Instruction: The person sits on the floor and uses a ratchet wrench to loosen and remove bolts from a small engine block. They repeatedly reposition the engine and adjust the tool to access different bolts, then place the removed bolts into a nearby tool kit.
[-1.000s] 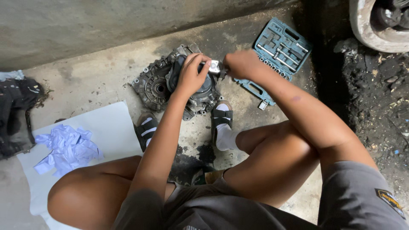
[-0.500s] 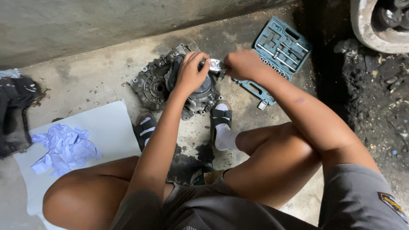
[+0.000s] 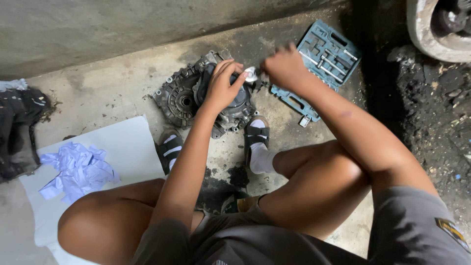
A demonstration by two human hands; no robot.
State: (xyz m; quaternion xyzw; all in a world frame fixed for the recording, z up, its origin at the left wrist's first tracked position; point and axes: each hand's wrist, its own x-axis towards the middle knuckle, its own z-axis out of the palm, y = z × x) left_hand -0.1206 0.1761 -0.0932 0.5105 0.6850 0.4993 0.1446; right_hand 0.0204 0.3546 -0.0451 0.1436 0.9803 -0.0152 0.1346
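Left hand: left hand (image 3: 223, 86) lies palm down, fingers curled, on top of a grimy engine casing (image 3: 189, 98), fingertips touching a small silvery part (image 3: 250, 74).
Right hand: right hand (image 3: 284, 66) is closed around that same part's far side.
Casing: on the concrete floor (image 3: 108, 93), just beyond the sandalled feet.
Nearby: open blue socket case (image 3: 321, 59) to the right; crumpled pale cloth (image 3: 78, 169) on white sheet (image 3: 122, 142), left.

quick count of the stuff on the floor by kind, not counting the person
metal engine casing: 1
open blue tool case: 1
white sheet: 1
crumpled pale blue paper pile: 1
black cloth heap: 1
total: 5
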